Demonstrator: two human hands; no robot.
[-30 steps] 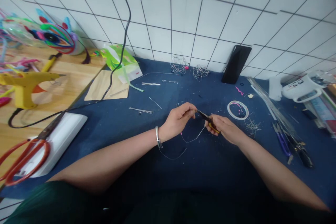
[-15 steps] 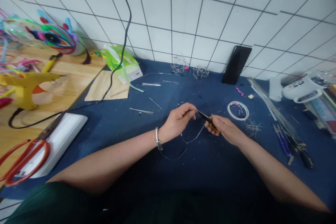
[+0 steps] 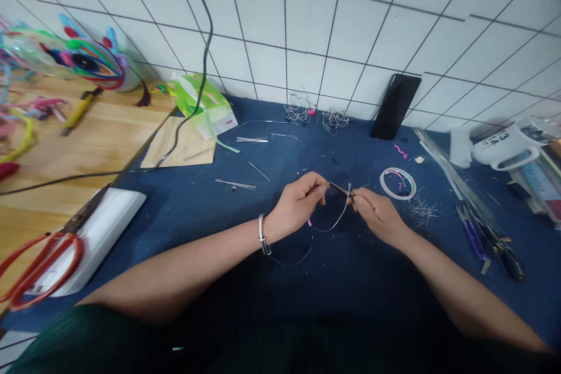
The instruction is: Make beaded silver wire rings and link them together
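Observation:
In the middle of the dark blue tabletop my left hand (image 3: 298,203) is closed in a pinch, with the end of a thin wire (image 3: 335,224) apparently in its fingertips. My right hand (image 3: 377,211) is wrapped round small pliers (image 3: 338,189). The dark nose of the pliers points left and reaches the left fingertips; the grips are mostly hidden by the right fingers. The wire bows below both hands, its pale end crossing in front of the pliers and a pink piece (image 3: 310,222) beside the left hand. Another thin strand curves under the left wrist.
Cut wire pieces (image 3: 235,185) lie to the left. A white ring (image 3: 397,183), purple-handled snippers (image 3: 472,235) and a wire bundle (image 3: 456,181) are on the right. A phone (image 3: 395,106) leans on the tiled wall. Orange-handled scissors (image 3: 44,269) rest on a white box (image 3: 105,228); a black cord (image 3: 204,64) hangs down.
The yellow glue gun on the left has gone out of view and its cord has shifted. My right hand has turned the pliers, and the wire's pale end has swung up in front of them.

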